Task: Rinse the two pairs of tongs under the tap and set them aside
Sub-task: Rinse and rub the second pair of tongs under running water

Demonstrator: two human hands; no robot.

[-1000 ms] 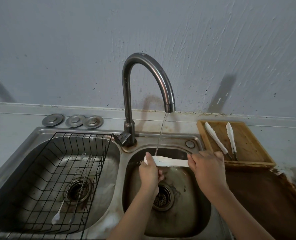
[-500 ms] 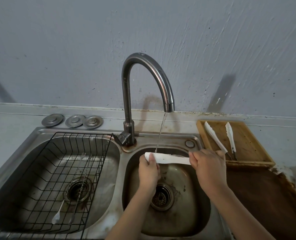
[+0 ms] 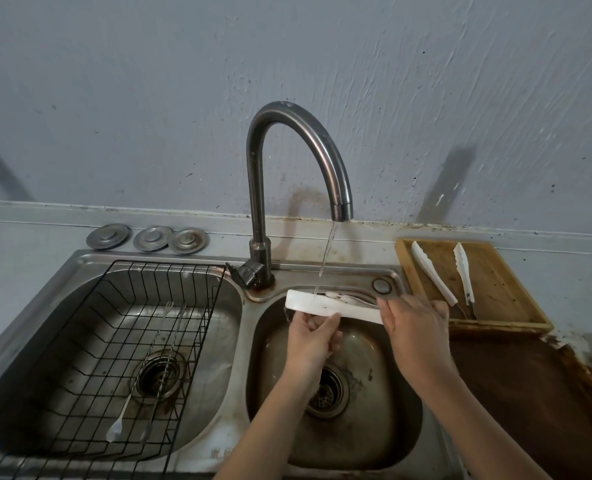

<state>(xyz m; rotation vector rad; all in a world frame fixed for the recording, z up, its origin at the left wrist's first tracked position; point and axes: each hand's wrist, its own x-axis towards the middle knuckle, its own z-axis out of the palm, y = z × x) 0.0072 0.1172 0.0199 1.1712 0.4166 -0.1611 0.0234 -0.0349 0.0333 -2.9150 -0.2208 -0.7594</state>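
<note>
Tongs (image 3: 325, 304), white, lie across the right sink basin (image 3: 384, 427) under the tap (image 3: 341, 209) stream; left hand (image 3: 310, 336) cups beneath, right hand (image 3: 414, 320) grips their right end. Second tongs (image 3: 441, 275) rest on the far-right wooden tray (image 3: 509, 292).

Both hands raised, left hand (image 3: 311, 333) cupped, right hand (image 3: 416, 327) gripping.

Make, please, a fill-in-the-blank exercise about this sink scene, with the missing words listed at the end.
1. The white tongs held under the tap are gripped by ____ hands, the left hand and the right hand.
2. The other pair of tongs lies on the ____ tray.
3. The black wire basket sits in the ____ basin.
4. ____ round metal sink plugs lie behind the sink.

Missing words: both; wooden; left; Three
</note>
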